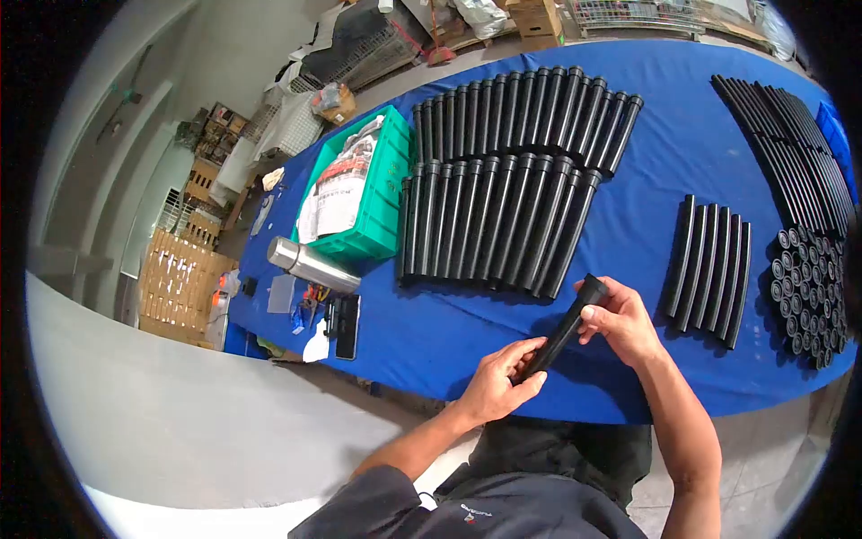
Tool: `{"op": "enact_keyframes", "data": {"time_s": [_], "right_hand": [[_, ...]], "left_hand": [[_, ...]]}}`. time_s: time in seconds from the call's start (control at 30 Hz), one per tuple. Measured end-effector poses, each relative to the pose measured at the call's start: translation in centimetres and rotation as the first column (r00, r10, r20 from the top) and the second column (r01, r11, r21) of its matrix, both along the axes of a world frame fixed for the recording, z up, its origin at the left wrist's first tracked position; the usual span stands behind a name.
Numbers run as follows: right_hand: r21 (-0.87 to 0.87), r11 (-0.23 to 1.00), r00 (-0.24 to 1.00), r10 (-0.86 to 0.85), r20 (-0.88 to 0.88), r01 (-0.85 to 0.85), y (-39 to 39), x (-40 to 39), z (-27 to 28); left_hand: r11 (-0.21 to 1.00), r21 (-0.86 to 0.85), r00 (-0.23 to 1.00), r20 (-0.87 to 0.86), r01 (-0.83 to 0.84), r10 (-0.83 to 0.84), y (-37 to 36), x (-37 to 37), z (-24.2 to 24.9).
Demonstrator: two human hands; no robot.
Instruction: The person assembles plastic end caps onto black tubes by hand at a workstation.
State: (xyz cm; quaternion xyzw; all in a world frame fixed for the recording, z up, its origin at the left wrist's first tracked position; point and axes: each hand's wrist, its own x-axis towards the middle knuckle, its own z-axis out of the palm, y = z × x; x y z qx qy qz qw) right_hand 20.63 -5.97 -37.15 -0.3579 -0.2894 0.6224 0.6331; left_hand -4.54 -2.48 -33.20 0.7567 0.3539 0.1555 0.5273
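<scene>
A black tube [562, 338] with a wider collar at its upper end is held tilted between my two hands over the front of the table. My left hand [505, 379] wraps round its lower part. At the collar, my right hand [621, 322] grips with thumb and fingers. Beyond my hands lie two rows of similar collared black tubes, a nearer row [489, 225] and a farther row [530, 112]. Several plain black tubes [709, 269] lie side by side to the right of my right hand. Farther right is a cluster of round black caps [808, 292].
A blue cloth [664, 171] covers the table. Long thin black rods [790, 148] lie at the far right. On the left stand a green crate [391, 171] with printed paper inside, a steel flask [314, 264], a black phone [347, 327] and small tools [311, 304].
</scene>
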Motion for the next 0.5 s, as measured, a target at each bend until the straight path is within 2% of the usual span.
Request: {"op": "enact_keyframes", "data": {"time_s": [0.13, 0.23, 0.27, 0.4, 0.5], "right_hand": [[0.015, 1.000, 1.000, 0.025, 0.017, -0.025, -0.1, -0.2, 0.3], [0.033, 0.999, 1.000, 0.015, -0.002, -0.015, -0.1, -0.2, 0.1], [0.040, 0.999, 1.000, 0.009, -0.012, -0.009, -0.2, -0.1, 0.0], [0.009, 0.999, 0.999, 0.038, 0.013, -0.038, -0.4, 0.0, 0.3], [0.004, 0.996, 0.994, 0.089, 0.061, -0.089, -0.3, 0.0, 0.3]], "left_hand": [[0.996, 0.090, 0.999, -0.033, -0.016, 0.019, 0.0, 0.1, 0.4], [0.943, 0.329, 0.997, -0.070, 0.044, -0.022, 0.7, 0.8, 2.3], [0.914, 0.405, 0.997, -0.071, 0.017, 0.012, 1.3, 1.0, 2.8], [0.725, 0.682, 0.989, -0.016, -0.098, 0.149, 6.5, 1.2, 4.6], [0.551, 0.826, 0.936, -0.097, -0.114, 0.339, 13.5, 0.6, 4.7]]}}
